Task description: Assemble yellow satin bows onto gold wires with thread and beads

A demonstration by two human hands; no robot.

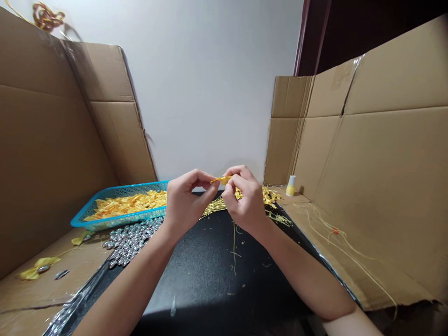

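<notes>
Between my two hands, over the back of the black work surface (196, 270), is a small yellow ribbon bow (224, 179). My left hand (187, 198) pinches its left end between thumb and fingers. The other end sits in the fingertips of my right hand (245, 196), which are also closed. A thin yellow thread (234, 247) hangs below my right hand; whether it is joined to the bow I cannot tell. Behind the hands lie a bundle of gold cords (214, 207) and a pile of yellow bows (271, 197), both partly hidden.
A blue basket (82, 217) of yellow ribbon pieces stands at left, with many silver beads (128, 240) in front. One loose bow (37, 269) lies farther left. A thread spool (290, 185) stands at right near loose threads (345, 240). Cardboard walls (385, 154) enclose both sides.
</notes>
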